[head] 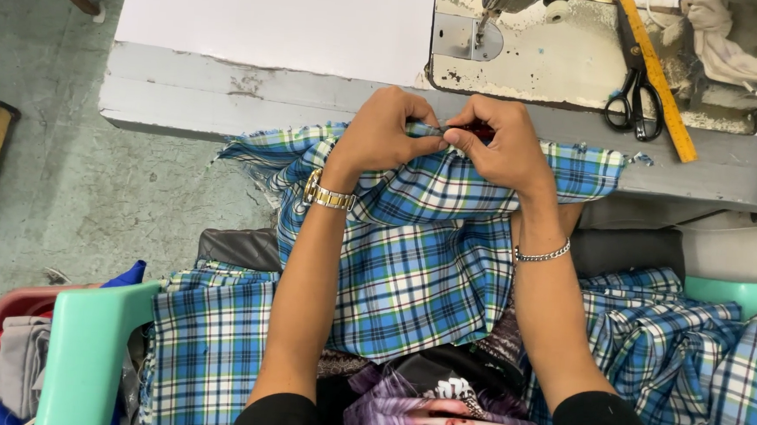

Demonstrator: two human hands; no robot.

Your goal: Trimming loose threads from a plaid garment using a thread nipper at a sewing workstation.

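Grey bench [228, 90] edge ahead of me carries one blue plaid cloth [419, 259], draped down into my lap. My left hand [383, 134] and right hand [501, 146] both pinch its top edge, grip closed tight. Beyond the cloth lie one pair of scissors [635, 101] and one yellow ruler [658, 76].

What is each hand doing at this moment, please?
Left hand: closed, pinching the edge of the blue plaid fabric.
Right hand: closed on the same fabric edge.

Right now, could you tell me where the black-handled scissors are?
In the head view, the scissors lie at upper right on the sewing machine bed, beside the yellow ruler, beyond the right hand.
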